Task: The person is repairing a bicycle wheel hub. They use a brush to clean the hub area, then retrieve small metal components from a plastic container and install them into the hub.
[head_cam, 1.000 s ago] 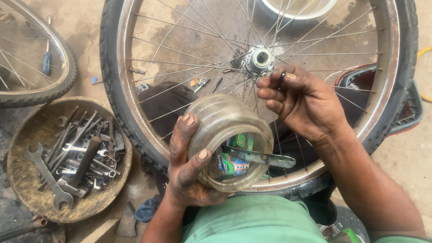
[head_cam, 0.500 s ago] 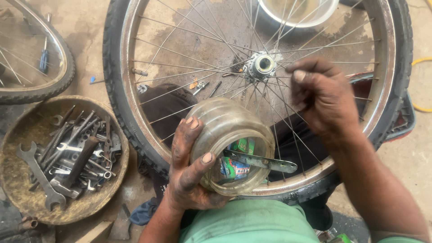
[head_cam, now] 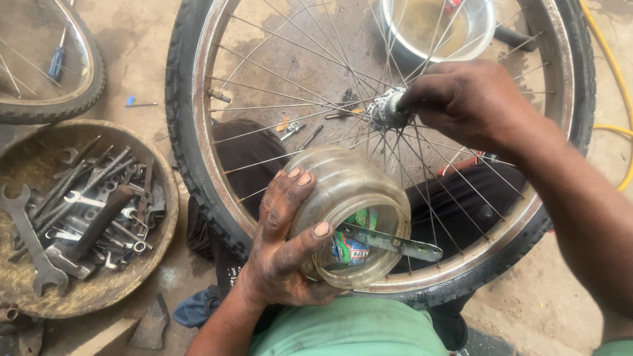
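A spoked bicycle wheel (head_cam: 198,165) with a black tyre lies flat across my lap. My right hand (head_cam: 471,102) reaches over the spokes, and its fingertips press on the metal hub (head_cam: 384,111) at the wheel's centre. My left hand (head_cam: 283,247) grips a clear, greasy plastic jar (head_cam: 346,191) tilted on its side above the rim. Out of the jar's mouth sticks a flat metal blade (head_cam: 395,242), and a small green packet (head_cam: 346,247) shows inside.
A round, rusty pan (head_cam: 158,257) holding several spanners and wrenches sits on the ground at the left. Part of another wheel (head_cam: 92,79) lies at the top left. A metal bowl (head_cam: 438,29) stands beyond the hub, and a yellow hose (head_cam: 610,125) runs at the right.
My right hand has moved up from the spokes to the hub and now touches it. The jar has stayed in my left hand with little movement.
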